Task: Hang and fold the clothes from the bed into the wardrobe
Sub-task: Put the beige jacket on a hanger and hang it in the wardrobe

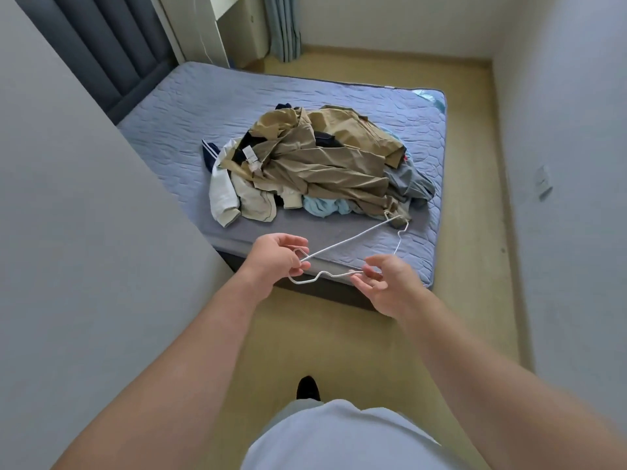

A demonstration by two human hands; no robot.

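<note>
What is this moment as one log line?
left grip: holds thin white wire hanger | right grip: pinches same hanger | heap of clothes: lies on blue quilted bed

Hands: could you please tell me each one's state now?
Left hand: holding the thin white wire hanger.
Right hand: pinching the same hanger.

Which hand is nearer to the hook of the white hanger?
Right. The right hand pinches the hanger just below its hook; the left hand holds the far corner, further left.
</note>
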